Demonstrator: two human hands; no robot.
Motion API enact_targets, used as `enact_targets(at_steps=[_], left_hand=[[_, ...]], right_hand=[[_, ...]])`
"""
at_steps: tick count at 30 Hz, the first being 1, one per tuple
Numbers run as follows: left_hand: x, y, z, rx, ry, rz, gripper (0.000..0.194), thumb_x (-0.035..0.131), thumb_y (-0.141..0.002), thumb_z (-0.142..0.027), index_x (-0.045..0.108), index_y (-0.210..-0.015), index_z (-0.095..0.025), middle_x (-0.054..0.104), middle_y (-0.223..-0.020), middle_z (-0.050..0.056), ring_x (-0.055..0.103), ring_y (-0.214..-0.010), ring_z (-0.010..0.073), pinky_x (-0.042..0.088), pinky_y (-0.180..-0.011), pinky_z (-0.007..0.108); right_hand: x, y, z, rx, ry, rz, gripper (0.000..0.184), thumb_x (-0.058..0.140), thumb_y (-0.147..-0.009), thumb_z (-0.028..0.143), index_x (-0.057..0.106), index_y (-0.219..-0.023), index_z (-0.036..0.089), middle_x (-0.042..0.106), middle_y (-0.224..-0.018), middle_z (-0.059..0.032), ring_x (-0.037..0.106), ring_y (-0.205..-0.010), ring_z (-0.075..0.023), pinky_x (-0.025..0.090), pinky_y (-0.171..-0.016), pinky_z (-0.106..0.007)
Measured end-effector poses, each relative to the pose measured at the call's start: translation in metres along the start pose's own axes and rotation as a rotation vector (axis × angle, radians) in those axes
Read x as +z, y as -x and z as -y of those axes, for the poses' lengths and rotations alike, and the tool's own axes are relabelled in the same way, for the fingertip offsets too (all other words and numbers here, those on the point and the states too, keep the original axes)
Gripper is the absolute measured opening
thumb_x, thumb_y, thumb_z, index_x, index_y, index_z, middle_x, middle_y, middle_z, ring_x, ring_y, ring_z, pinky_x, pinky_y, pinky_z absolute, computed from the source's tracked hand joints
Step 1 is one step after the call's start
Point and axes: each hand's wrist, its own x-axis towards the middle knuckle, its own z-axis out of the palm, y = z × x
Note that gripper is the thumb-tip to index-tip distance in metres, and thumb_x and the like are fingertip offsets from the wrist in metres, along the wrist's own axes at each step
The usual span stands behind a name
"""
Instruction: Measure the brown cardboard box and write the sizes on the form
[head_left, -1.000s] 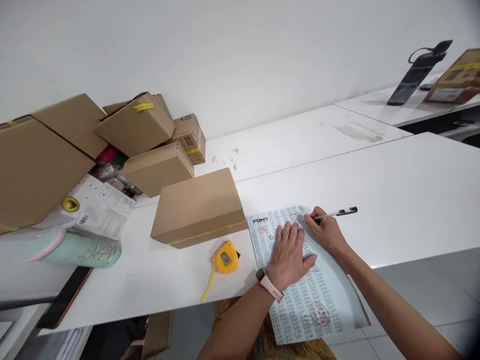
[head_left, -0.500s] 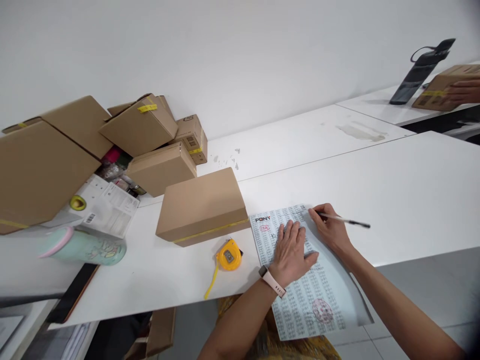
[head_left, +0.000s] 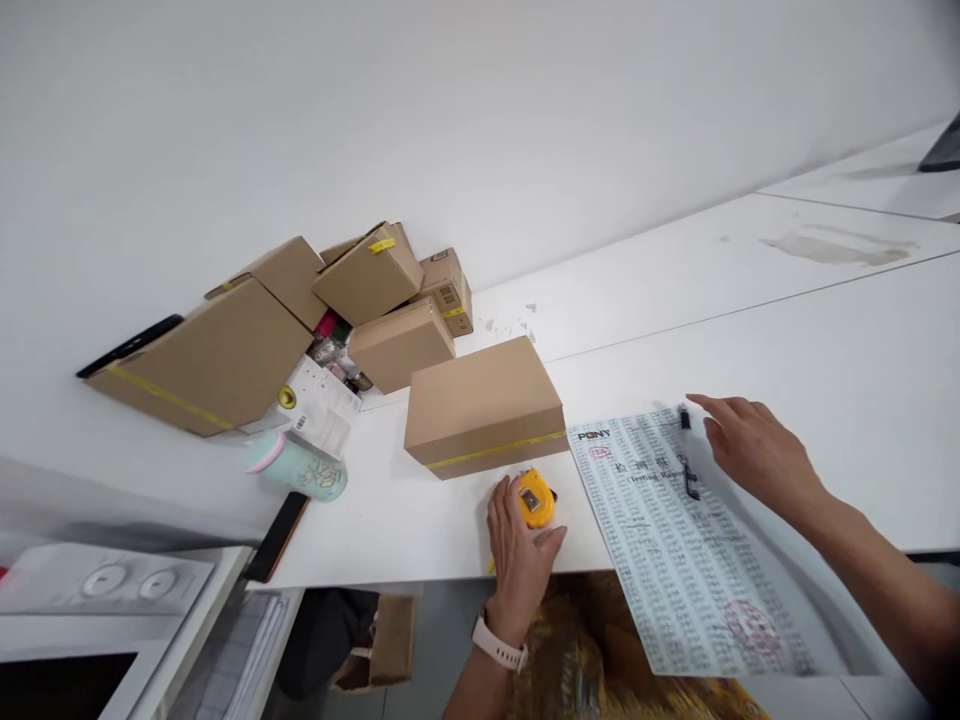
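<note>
In the head view, the person's left hand [head_left: 517,555], with a pale pink watch strap [head_left: 499,648] on its wrist, curves about the near side of a rounded yellow tape measure [head_left: 538,508] with a grey label. Its fingers lie along the tape measure's left side and the thumb stands apart from them at the lower right; whether they press on the case cannot be told. The tape measure rests on the white desk [head_left: 405,540], in front of a closed brown cardboard box [head_left: 480,400] sealed with yellow tape.

The right hand [head_left: 757,455] has its fingers stretched and loosely parted, just beside a slim white pen with black ends [head_left: 685,422]. The pen lies on a pale blue printed paper report [head_left: 667,560]; contact between fingertips and pen is unclear. The report, headed PONY and bearing a round red stamp near its bottom, sits right of the box, its lower part jutting past the desk's front edge.

Farther left stand a mint-green bottle with a pink rim [head_left: 307,470], a white printed carton with an avocado picture [head_left: 326,410], and a group of brown cardboard boxes [head_left: 371,275] by the white wall [head_left: 480,130].
</note>
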Motion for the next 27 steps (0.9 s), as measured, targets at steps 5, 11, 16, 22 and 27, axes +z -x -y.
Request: enact_targets(at_steps=[5, 11, 16, 22, 27], left_hand=[[0.002, -0.014, 0.007, -0.193, 0.402, 0.074, 0.061, 0.08, -0.072, -0.023, 0.06, -0.129, -0.02, 0.065, -0.128, 0.015, 0.058, -0.123, 0.0326, 0.043, -0.109, 0.049], [-0.033, -0.016, -0.029, -0.377, 1.162, 0.308, 0.052, 0.066, -0.084, -0.059, 0.071, -0.111, -0.014, 0.074, -0.11, 0.015, 0.068, -0.091, 0.026, 0.053, -0.077, 0.036], [-0.063, -0.012, -0.051, -0.273, 1.169, 0.349, 0.051, 0.074, -0.08, -0.056, 0.068, -0.11, -0.016, 0.072, -0.106, 0.012, 0.067, -0.09, 0.0247, 0.05, -0.076, 0.033], [-0.085, -0.023, -0.035, -0.158, 0.994, 0.378, 0.054, 0.077, -0.078, -0.056, 0.062, -0.116, -0.021, 0.069, -0.099, 0.007, 0.069, -0.087, 0.0219, 0.051, -0.078, 0.031], [-0.133, -0.087, -0.001, -0.135, 0.88, 0.044, 0.051, 0.084, -0.069, -0.052, 0.069, -0.104, -0.018, 0.073, -0.094, 0.005, 0.068, -0.084, 0.0209, 0.051, -0.075, 0.029]], right_hand=[[-0.003, 0.058, 0.079, -0.152, -0.357, 0.047, 0.038, 0.042, -0.102, 0.04, 0.063, -0.131, 0.026, 0.069, -0.116, -0.0133, 0.065, -0.106, -0.0303, 0.056, -0.083, -0.045], [0.02, 0.078, 0.108, -0.182, -0.433, 0.146, 0.042, 0.042, -0.1, 0.052, 0.073, -0.11, 0.026, 0.071, -0.117, -0.0146, 0.064, -0.108, -0.0328, 0.052, -0.09, -0.052], [-0.031, 0.042, 0.147, 0.18, -0.917, 0.424, 0.059, 0.029, -0.1, 0.066, 0.067, -0.086, 0.023, 0.071, -0.092, -0.0092, 0.063, -0.086, -0.0253, 0.051, -0.079, -0.04], [-0.051, 0.019, 0.203, 0.139, -1.164, 0.669, 0.055, 0.053, -0.087, 0.076, 0.048, -0.072, 0.023, 0.046, -0.061, 0.003, 0.039, -0.057, -0.0136, 0.031, -0.053, -0.028], [-0.056, -0.058, 0.19, 0.183, -1.252, 0.472, 0.06, 0.054, -0.087, 0.076, 0.044, -0.064, 0.022, 0.044, -0.062, 0.0024, 0.042, -0.064, -0.0142, 0.036, -0.063, -0.029]])
